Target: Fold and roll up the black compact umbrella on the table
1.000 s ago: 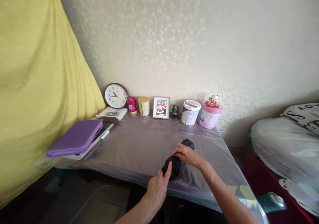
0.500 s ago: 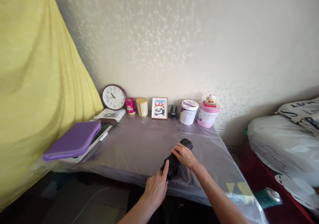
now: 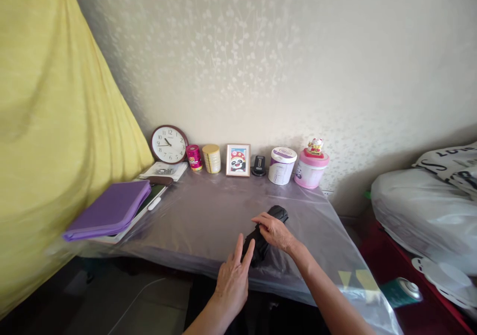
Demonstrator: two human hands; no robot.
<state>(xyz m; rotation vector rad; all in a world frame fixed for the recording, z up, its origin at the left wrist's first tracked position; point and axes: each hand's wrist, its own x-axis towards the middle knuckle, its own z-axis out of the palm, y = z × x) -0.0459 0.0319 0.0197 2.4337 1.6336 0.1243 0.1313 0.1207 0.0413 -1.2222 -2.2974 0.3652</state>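
Note:
A folded black umbrella (image 3: 260, 248) lies slantwise near the front edge of the table, its far end pointing up and to the right. Across its upper part rests my right hand (image 3: 275, 231), thumb and fingers bent onto the dark fabric. My left hand (image 3: 233, 276) is at the near left side of the umbrella, with two fingers stretched out and spread apart. The fingertips come close to the fabric; whether they touch it I cannot tell. My right hand covers the middle of the umbrella.
Along the wall stand a clock (image 3: 169, 144), a pink can (image 3: 194, 157), a yellow-lidded jar (image 3: 212, 159), a picture frame (image 3: 238, 160), a small black device (image 3: 259, 166) and two tubs, white (image 3: 282, 166) and pink (image 3: 311, 171). A purple folder (image 3: 110, 208) lies left. Plastic covers the table (image 3: 194, 215).
My left hand's fingers have spread apart and shifted slightly left of the umbrella. My right hand's fingers have extended a little to the left. The umbrella stays nearly in place.

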